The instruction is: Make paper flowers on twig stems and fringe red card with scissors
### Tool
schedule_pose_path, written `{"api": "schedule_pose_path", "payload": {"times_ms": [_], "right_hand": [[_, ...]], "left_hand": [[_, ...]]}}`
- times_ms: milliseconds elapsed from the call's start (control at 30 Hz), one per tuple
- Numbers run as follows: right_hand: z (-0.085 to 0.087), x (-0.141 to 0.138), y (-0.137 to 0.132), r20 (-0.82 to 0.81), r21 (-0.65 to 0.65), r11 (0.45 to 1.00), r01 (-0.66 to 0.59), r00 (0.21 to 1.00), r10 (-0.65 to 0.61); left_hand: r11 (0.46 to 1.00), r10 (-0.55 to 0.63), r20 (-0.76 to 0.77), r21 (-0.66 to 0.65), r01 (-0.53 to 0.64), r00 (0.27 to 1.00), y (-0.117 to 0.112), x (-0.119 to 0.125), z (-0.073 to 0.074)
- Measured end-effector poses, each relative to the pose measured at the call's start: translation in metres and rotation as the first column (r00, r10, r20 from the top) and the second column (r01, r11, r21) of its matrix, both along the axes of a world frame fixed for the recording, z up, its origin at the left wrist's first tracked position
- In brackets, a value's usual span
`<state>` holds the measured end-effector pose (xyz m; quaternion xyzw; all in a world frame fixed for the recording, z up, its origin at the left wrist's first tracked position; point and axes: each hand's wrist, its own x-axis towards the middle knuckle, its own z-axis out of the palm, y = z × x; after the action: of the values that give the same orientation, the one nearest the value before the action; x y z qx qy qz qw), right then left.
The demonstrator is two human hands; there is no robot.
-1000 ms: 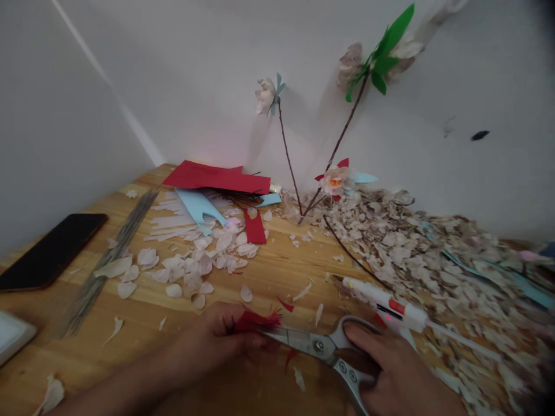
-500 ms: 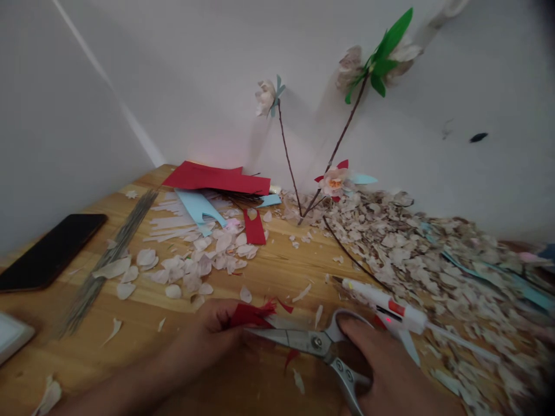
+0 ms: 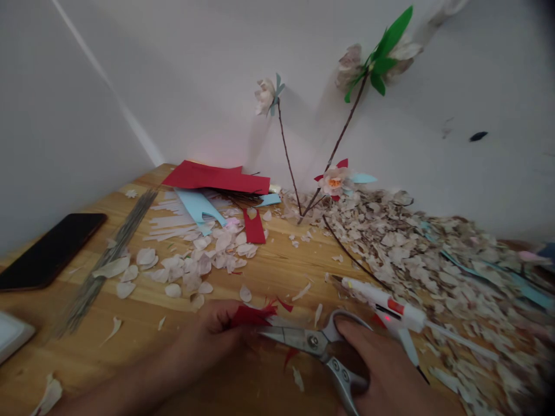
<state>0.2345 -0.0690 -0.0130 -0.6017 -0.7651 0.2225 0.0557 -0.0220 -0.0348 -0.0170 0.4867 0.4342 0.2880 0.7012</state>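
Note:
Between the thumb and fingers of my left hand (image 3: 214, 329) is a piece of red paper (image 3: 251, 316), its right end cut into a fine fringe. My right hand (image 3: 385, 364) grips metal scissors (image 3: 314, 342) by the handle loops. The blades point left, close under the paper's lower edge; whether they touch it I cannot tell. Thin red scraps (image 3: 289, 358) show below and beside the blades. Just beyond my right hand lies a white glue gun (image 3: 385, 306) with a red light on.
Dry petals (image 3: 411, 260) are heaped at right. Flower branches (image 3: 284, 150) lean toward the wall. Red sheets (image 3: 217, 178), blue paper (image 3: 195, 209), loose petals (image 3: 191, 270) and glue sticks (image 3: 169, 222) lie behind my left hand. At left are a wire bundle (image 3: 113, 248) and a phone (image 3: 52, 251).
The scissors have shifted slightly and their blades look a little more to the right of my left fingers. The red paper stays in my left hand, which has barely moved.

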Motion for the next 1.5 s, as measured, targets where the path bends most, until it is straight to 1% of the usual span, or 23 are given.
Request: {"api": "schedule_pose_path", "payload": {"times_ms": [133, 300, 500, 600, 733, 900, 1000, 1133, 1300, 1400, 1500], "right_hand": [[-0.001, 0.000, 0.000, 0.024, 0.030, 0.998, -0.046, 0.999, 0.045], [0.000, 0.002, 0.001, 0.024, 0.026, 0.998, -0.057, 0.998, 0.056], [0.003, 0.002, 0.005, 0.062, 0.037, 0.993, -0.110, 0.992, 0.108], [0.002, 0.004, 0.006, 0.078, 0.069, 0.989, -0.132, 0.989, 0.127], [-0.002, 0.007, 0.005, 0.063, 0.124, 0.978, -0.170, 0.985, 0.164], [-0.005, 0.010, 0.005, 0.086, 0.162, 0.971, -0.177, 0.983, 0.165], [-0.005, 0.010, 0.005, 0.088, 0.184, 0.963, -0.199, 0.979, 0.186], [-0.005, 0.011, 0.006, 0.068, 0.199, 0.960, -0.195, 0.980, 0.185], [-0.005, 0.011, 0.008, 0.030, 0.155, 0.973, -0.173, 0.985, 0.170], [-0.005, 0.010, 0.008, 0.063, 0.155, 0.975, -0.160, 0.986, 0.152], [-0.001, 0.008, 0.007, 0.085, 0.122, 0.986, -0.115, 0.991, 0.105]], "left_hand": [[1.000, 0.001, 0.030, -0.001, -0.001, 1.000, 0.000, 0.000, -0.001], [1.000, 0.010, 0.031, -0.025, -0.010, 0.999, -0.001, 0.001, -0.002], [1.000, 0.002, 0.124, -0.005, -0.001, 0.992, 0.000, 0.001, -0.003], [0.999, -0.002, 0.133, -0.046, 0.008, 0.991, 0.001, 0.001, -0.003], [0.993, 0.030, 0.126, -0.120, -0.014, 0.992, 0.000, 0.001, -0.005], [0.990, 0.023, 0.127, -0.143, -0.004, 0.992, -0.001, 0.000, -0.005], [0.986, 0.028, 0.127, -0.165, -0.006, 0.992, 0.000, 0.000, -0.005], [0.986, 0.003, 0.136, -0.163, 0.020, 0.991, 0.000, 0.001, -0.007], [0.987, -0.007, 0.130, -0.156, 0.027, 0.991, 0.001, 0.000, -0.009], [0.992, -0.030, 0.082, -0.122, 0.040, 0.996, 0.001, -0.002, -0.009], [0.995, -0.028, 0.059, -0.091, 0.034, 0.998, 0.000, -0.002, -0.008]]}}
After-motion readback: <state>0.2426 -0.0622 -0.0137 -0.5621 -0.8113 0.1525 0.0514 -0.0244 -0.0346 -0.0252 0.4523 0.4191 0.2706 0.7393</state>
